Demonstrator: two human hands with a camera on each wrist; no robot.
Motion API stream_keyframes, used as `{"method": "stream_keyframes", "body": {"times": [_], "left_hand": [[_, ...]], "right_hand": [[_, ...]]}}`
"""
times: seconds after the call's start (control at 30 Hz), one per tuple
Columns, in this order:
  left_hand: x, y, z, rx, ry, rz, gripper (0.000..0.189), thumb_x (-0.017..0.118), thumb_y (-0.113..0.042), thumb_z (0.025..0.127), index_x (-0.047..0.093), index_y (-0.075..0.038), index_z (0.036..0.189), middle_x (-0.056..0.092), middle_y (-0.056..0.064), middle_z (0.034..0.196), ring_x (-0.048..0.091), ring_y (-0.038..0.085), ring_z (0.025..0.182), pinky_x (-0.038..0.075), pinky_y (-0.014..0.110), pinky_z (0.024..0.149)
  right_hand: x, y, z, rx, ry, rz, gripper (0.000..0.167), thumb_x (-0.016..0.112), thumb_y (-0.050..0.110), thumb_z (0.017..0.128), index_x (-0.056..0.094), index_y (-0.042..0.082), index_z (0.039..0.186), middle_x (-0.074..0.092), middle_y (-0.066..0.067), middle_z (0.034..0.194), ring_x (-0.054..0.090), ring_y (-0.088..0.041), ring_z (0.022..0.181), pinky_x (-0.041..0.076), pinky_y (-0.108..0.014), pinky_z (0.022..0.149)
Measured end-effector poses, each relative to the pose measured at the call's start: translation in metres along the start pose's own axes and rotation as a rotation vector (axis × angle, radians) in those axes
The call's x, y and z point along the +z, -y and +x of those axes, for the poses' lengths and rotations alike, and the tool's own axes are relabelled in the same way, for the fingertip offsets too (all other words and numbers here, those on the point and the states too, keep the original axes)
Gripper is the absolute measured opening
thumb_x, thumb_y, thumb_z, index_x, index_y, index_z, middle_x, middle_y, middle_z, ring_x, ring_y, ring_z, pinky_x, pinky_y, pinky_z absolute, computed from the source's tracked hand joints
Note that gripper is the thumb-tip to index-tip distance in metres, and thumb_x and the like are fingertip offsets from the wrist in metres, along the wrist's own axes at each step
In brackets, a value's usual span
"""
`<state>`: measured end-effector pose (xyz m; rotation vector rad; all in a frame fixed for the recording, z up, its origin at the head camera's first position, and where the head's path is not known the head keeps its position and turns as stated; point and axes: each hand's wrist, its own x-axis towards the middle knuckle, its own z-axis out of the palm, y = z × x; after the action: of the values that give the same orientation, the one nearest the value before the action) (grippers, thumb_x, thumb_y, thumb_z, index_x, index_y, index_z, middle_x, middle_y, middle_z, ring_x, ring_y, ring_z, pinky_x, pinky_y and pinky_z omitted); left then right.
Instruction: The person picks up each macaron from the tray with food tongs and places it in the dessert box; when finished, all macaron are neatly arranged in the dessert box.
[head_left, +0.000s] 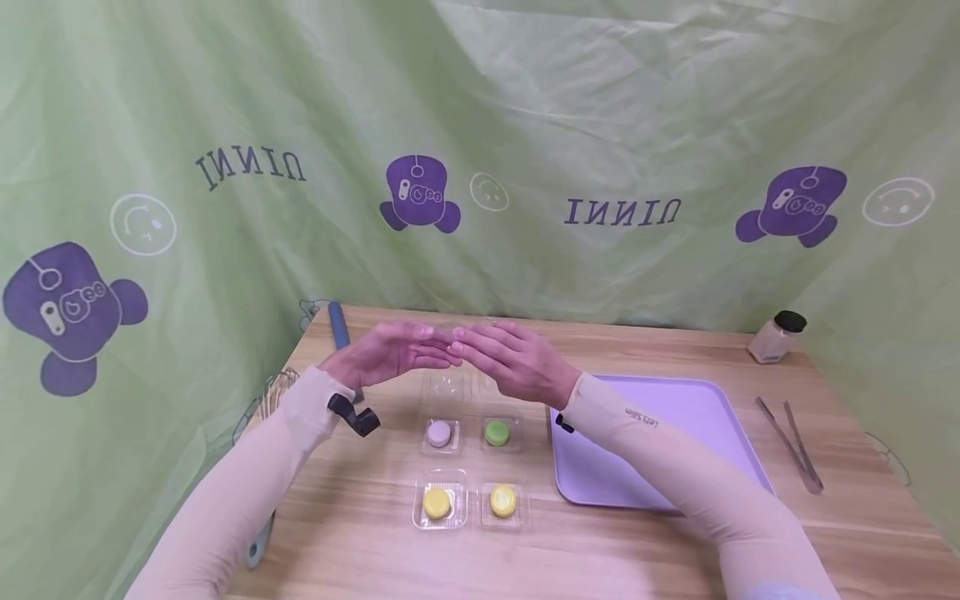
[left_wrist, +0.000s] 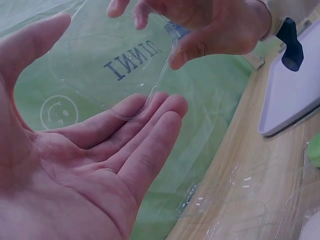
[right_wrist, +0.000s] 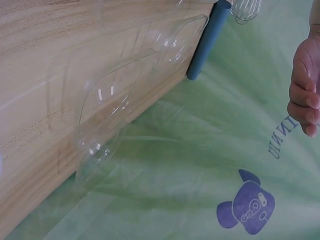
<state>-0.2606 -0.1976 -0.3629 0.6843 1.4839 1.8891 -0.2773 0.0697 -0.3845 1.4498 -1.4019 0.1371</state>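
My left hand (head_left: 390, 352) and right hand (head_left: 517, 362) meet above the far part of the table. A clear, round-cornered plastic piece (left_wrist: 117, 55) lies between them in the left wrist view. My right thumb and fingertips pinch it along its edges. The left hand is spread beneath, its long fingers straight, with the fingertips at the lower rim. Below, small clear boxes hold a lilac macaron (head_left: 438, 433), a green macaron (head_left: 497, 433) and two yellow ones, the left yellow macaron (head_left: 436, 503) and right yellow macaron (head_left: 502, 501). In the right wrist view, only the left hand shows.
A lilac tray (head_left: 660, 392) lies on the right, partly under my right forearm. Farther right are metal tongs (head_left: 795, 450) and a black-lidded jar (head_left: 776, 337). Along the left edge are a whisk (head_left: 277, 390) and a blue handle (head_left: 339, 325). More clear plastic boxes (right_wrist: 115, 95) stand behind.
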Motion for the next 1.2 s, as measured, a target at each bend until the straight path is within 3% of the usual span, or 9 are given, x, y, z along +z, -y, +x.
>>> {"method": "stream_keyframes", "body": {"times": [0.1, 0.17, 0.33, 0.4, 0.5, 0.6, 0.73, 0.97, 1.2], "left_hand": [[0.002, 0.0, -0.004, 0.041, -0.063, 0.082, 0.042, 0.056, -0.021, 0.101, 0.057, 0.001, 0.136, 0.07, 0.009, 0.13, 0.066, 0.022, 0.123, 0.048, 0.037, 0.115], [0.006, 0.0, -0.008, 0.079, -0.158, 0.193, 0.049, 0.059, -0.016, 0.098, 0.05, 0.003, 0.143, 0.066, 0.01, 0.136, 0.063, 0.02, 0.127, 0.047, 0.035, 0.117], [0.017, 0.002, -0.02, 0.192, -0.369, 0.477, 0.076, 0.073, -0.006, 0.086, 0.037, -0.001, 0.153, 0.046, 0.019, 0.156, 0.046, 0.027, 0.145, 0.039, 0.026, 0.121], [0.023, 0.005, -0.024, 0.244, -0.392, 0.541, 0.083, 0.077, -0.001, 0.082, 0.035, 0.0, 0.153, 0.042, 0.021, 0.158, 0.04, 0.032, 0.149, 0.034, 0.025, 0.124], [0.031, 0.012, -0.029, 0.288, -0.405, 0.617, 0.085, 0.079, 0.003, 0.079, 0.037, 0.001, 0.152, 0.043, 0.021, 0.157, 0.039, 0.036, 0.149, 0.032, 0.023, 0.124], [0.039, 0.021, -0.034, 0.294, -0.408, 0.655, 0.084, 0.081, 0.002, 0.078, 0.039, 0.001, 0.151, 0.044, 0.024, 0.156, 0.041, 0.037, 0.148, 0.033, 0.023, 0.123], [0.043, 0.032, -0.04, 0.259, -0.415, 0.659, 0.084, 0.083, -0.002, 0.079, 0.04, -0.001, 0.151, 0.046, 0.025, 0.154, 0.042, 0.037, 0.147, 0.035, 0.02, 0.121], [0.041, 0.053, -0.051, 0.141, -0.394, 0.708, 0.081, 0.084, -0.014, 0.081, 0.043, -0.005, 0.15, 0.05, 0.017, 0.153, 0.045, 0.038, 0.145, 0.036, 0.05, 0.122], [0.039, 0.067, -0.06, 0.034, -0.431, 0.925, 0.076, 0.088, -0.025, 0.076, 0.056, -0.012, 0.143, 0.06, 0.009, 0.145, 0.055, 0.036, 0.136, 0.043, 0.057, 0.117]], "right_hand": [[0.0, 0.003, 0.002, 0.05, 0.016, 0.054, 0.05, 0.059, 0.005, 0.093, 0.049, 0.003, 0.142, 0.062, -0.013, 0.138, 0.061, -0.025, 0.127, 0.054, -0.038, 0.107], [-0.001, 0.006, 0.005, 0.147, 0.028, 0.157, 0.058, 0.066, 0.01, 0.09, 0.046, -0.002, 0.142, 0.058, -0.018, 0.14, 0.057, -0.03, 0.13, 0.05, -0.041, 0.114], [-0.005, 0.02, 0.013, 0.627, 0.018, 0.556, 0.097, 0.087, 0.011, 0.074, 0.032, -0.006, 0.152, 0.043, -0.025, 0.153, 0.044, -0.036, 0.143, 0.039, -0.042, 0.123], [-0.007, 0.027, 0.016, 0.824, -0.007, 0.69, 0.105, 0.089, 0.006, 0.071, 0.028, -0.001, 0.156, 0.039, -0.02, 0.159, 0.041, -0.034, 0.147, 0.04, -0.043, 0.123], [-0.009, 0.038, 0.019, 1.008, -0.013, 0.826, 0.105, 0.087, 0.002, 0.073, 0.027, 0.005, 0.158, 0.037, -0.014, 0.163, 0.039, -0.032, 0.149, 0.04, -0.047, 0.122], [-0.008, 0.048, 0.016, 1.075, 0.047, 0.889, 0.101, 0.086, 0.004, 0.075, 0.028, 0.007, 0.159, 0.037, -0.012, 0.163, 0.04, -0.03, 0.149, 0.039, -0.045, 0.123], [-0.007, 0.059, 0.01, 1.087, 0.131, 0.919, 0.093, 0.086, 0.005, 0.076, 0.037, 0.007, 0.155, 0.044, -0.012, 0.159, 0.046, -0.028, 0.146, 0.04, -0.039, 0.123], [-0.01, 0.075, 0.002, 1.09, 0.279, 0.897, 0.08, 0.088, 0.01, 0.075, 0.051, 0.006, 0.146, 0.058, -0.011, 0.147, 0.058, -0.025, 0.135, 0.048, -0.04, 0.116], [-0.007, 0.088, -0.004, 1.131, 0.443, 0.925, 0.078, 0.088, 0.016, 0.075, 0.054, 0.011, 0.144, 0.056, -0.006, 0.15, 0.055, -0.027, 0.138, 0.047, -0.048, 0.116]]}}
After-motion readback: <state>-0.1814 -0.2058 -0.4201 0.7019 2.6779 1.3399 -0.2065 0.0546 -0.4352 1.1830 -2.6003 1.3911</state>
